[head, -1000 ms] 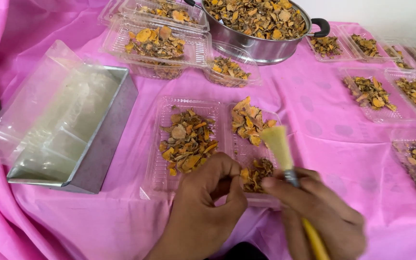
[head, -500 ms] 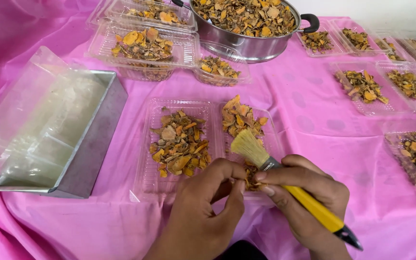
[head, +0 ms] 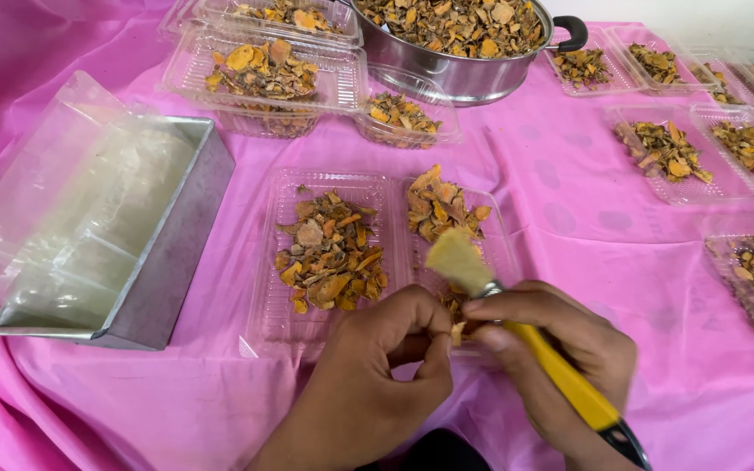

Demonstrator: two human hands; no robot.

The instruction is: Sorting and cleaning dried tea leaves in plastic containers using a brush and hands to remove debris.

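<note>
Brush (head: pixel 517 327) in right hand (head: pixel 560 358)

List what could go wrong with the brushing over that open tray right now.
1. The small dried piece is only pinched between fingertips of the left hand; a brush stroke could flick it onto the pink cloth.
2. The right hand works the brush above the open clear tray, so loosened dust may fall on the chips.

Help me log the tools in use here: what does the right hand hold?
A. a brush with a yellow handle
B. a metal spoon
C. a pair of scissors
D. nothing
A: the right hand grips a yellow-handled brush, its pale bristles pointing up over the clear tray.
</note>
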